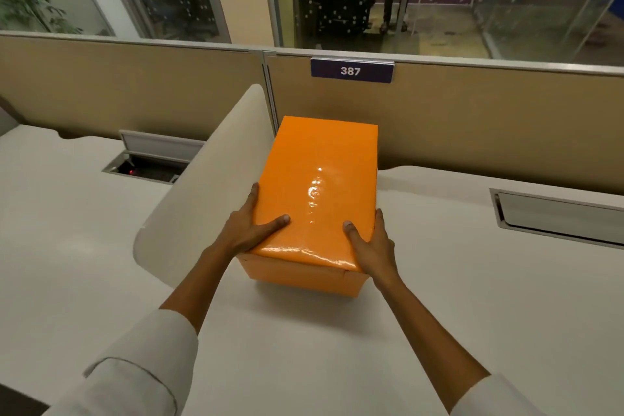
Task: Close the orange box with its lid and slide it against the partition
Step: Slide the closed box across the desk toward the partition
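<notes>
The box [317, 199] sits on the desk [439, 280] with its lid [320, 179] already down over it, its left side just beside the white curved divider [209, 186] and its far end near the tan partition [472, 132], though from here I cannot tell whether it touches. Both hands clasp the near end of the box: the left hand [251, 224] wraps the left corner with its thumb lying on the lid, and the right hand [369, 241] grips the right corner the same way, the two set apart by the width of the box. It looks like stiff card under a glossy wrap that throws back the ceiling light, so I would guess it is slick to the touch and fairly light, though what is inside is hidden. The near corners seem the sensible hold; pressing on the middle of the lid might bow it. The lid's near edge looks a little creased above the box wall. The desk is smooth, pale and bare around the box, so it should slide easily. To the left of the box beyond the divider is an open cable hatch [148, 165]; to its right a shut one [557, 216]. Above it on the partition hangs a plate [351, 70] reading 387, with glass-walled offices behind.
</notes>
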